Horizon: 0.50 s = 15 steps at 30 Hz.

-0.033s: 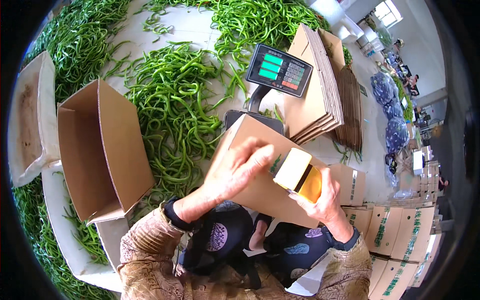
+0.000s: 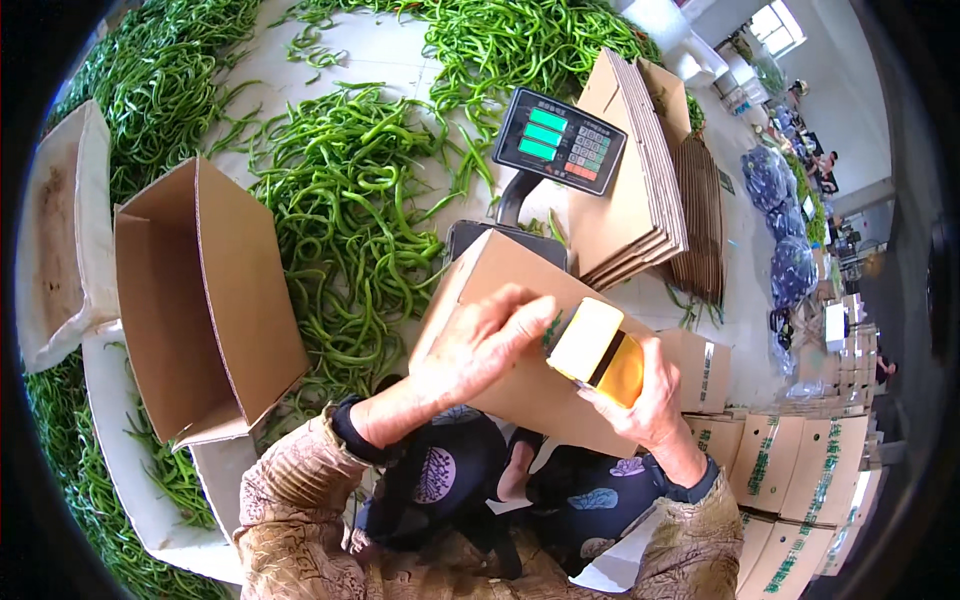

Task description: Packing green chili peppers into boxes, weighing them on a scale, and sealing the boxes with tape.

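In the head view a closed cardboard box (image 2: 510, 270) rests at the centre, tilted to the view, against the scale's dark platform (image 2: 480, 237). My left hand (image 2: 485, 345) lies on the box's top, thumb stretched out and fingers loosely bent apart, holding nothing. My right hand (image 2: 650, 400) grips a yellow tape dispenser (image 2: 620, 370) over the box's right part; its underside is hidden. The scale's display (image 2: 558, 140) stands just beyond the box, with its green screens lit.
Heaps of long green peppers (image 2: 350, 200) cover much of the floor. An open cardboard box (image 2: 245, 300) and white bins (image 2: 65, 230) are left. Flattened cartons (image 2: 625, 180) lean behind the scale. Printed cartons (image 2: 780, 470) fill the lower right; people (image 2: 825, 165) are far right.
My left hand has shifted very slightly to the right along the box top. The tape dispenser and my right hand look almost unmoved.
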Each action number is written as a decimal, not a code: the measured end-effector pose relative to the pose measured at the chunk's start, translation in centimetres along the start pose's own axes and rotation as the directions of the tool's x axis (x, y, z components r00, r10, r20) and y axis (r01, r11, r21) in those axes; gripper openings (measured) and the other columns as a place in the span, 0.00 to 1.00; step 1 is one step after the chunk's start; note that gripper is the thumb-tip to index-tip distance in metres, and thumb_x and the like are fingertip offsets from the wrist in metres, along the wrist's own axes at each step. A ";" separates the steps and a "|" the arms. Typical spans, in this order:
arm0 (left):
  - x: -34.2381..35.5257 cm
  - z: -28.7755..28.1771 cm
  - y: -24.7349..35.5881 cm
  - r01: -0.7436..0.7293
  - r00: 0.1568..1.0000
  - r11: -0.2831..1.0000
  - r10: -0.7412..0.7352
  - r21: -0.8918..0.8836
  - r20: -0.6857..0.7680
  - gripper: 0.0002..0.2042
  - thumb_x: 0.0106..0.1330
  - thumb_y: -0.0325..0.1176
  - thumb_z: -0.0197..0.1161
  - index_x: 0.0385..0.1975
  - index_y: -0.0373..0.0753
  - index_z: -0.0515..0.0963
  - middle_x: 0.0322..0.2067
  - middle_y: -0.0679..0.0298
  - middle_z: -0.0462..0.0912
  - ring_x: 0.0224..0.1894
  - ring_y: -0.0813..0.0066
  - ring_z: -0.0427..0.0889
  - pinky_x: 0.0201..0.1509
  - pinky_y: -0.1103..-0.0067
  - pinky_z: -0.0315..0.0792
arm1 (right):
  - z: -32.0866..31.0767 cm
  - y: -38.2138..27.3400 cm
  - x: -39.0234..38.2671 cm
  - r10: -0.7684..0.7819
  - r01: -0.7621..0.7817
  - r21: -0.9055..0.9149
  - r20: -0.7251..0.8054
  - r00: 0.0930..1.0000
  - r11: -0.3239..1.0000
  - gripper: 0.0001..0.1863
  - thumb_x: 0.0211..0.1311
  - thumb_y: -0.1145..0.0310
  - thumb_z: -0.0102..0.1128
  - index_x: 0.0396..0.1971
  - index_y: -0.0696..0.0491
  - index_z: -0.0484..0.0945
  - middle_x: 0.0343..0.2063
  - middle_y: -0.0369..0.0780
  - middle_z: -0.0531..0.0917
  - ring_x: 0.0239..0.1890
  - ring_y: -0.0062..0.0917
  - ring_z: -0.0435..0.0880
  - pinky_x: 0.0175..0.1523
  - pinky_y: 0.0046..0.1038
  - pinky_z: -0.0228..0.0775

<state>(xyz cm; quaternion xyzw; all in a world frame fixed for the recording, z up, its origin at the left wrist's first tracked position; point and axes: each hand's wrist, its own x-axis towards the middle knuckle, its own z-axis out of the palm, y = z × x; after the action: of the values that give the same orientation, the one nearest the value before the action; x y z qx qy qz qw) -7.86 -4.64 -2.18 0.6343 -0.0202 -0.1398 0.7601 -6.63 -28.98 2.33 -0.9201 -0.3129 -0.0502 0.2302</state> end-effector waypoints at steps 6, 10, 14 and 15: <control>1.1 0.7 -1.0 -0.074 0.997 0.992 0.076 0.101 -0.012 0.12 0.71 0.35 0.54 0.36 0.31 0.76 0.22 0.63 0.78 0.26 0.78 0.75 0.32 0.79 0.70 | -0.1 -1.0 0.7 0.015 -0.011 -0.088 0.045 0.999 0.996 0.35 0.41 0.56 0.78 0.46 0.56 0.68 0.34 0.46 0.80 0.33 0.43 0.83 0.37 0.39 0.77; 1.5 0.0 -1.7 -0.171 0.965 0.941 0.220 0.292 -0.144 0.07 0.66 0.28 0.57 0.34 0.31 0.76 0.23 0.53 0.79 0.26 0.69 0.80 0.33 0.74 0.72 | 0.2 -1.6 1.5 0.012 -0.005 -0.105 0.069 0.998 0.994 0.36 0.41 0.56 0.78 0.46 0.56 0.68 0.33 0.47 0.79 0.33 0.43 0.83 0.37 0.38 0.76; 0.9 -1.0 -1.1 -0.224 0.934 0.872 0.319 0.435 -0.158 0.06 0.63 0.27 0.58 0.32 0.31 0.77 0.25 0.47 0.80 0.29 0.53 0.83 0.33 0.70 0.74 | 0.3 -2.1 1.9 0.032 -0.009 -0.156 0.146 0.989 0.988 0.37 0.41 0.56 0.78 0.46 0.58 0.67 0.32 0.47 0.78 0.33 0.44 0.82 0.37 0.38 0.76; 0.6 -1.4 -1.2 -0.211 0.938 0.865 0.310 0.455 -0.154 0.06 0.64 0.27 0.58 0.32 0.30 0.77 0.24 0.50 0.79 0.27 0.62 0.82 0.33 0.73 0.73 | 0.3 -2.3 1.9 0.031 -0.005 -0.164 0.155 0.987 0.986 0.37 0.40 0.55 0.78 0.46 0.59 0.67 0.31 0.47 0.77 0.33 0.44 0.82 0.37 0.38 0.76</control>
<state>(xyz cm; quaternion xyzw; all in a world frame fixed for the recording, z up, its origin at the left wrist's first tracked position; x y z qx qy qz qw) -7.18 -3.63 -3.70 0.7896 -0.0517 0.0443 0.6099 -6.51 -26.19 3.39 -0.9396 -0.3168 -0.0010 0.1293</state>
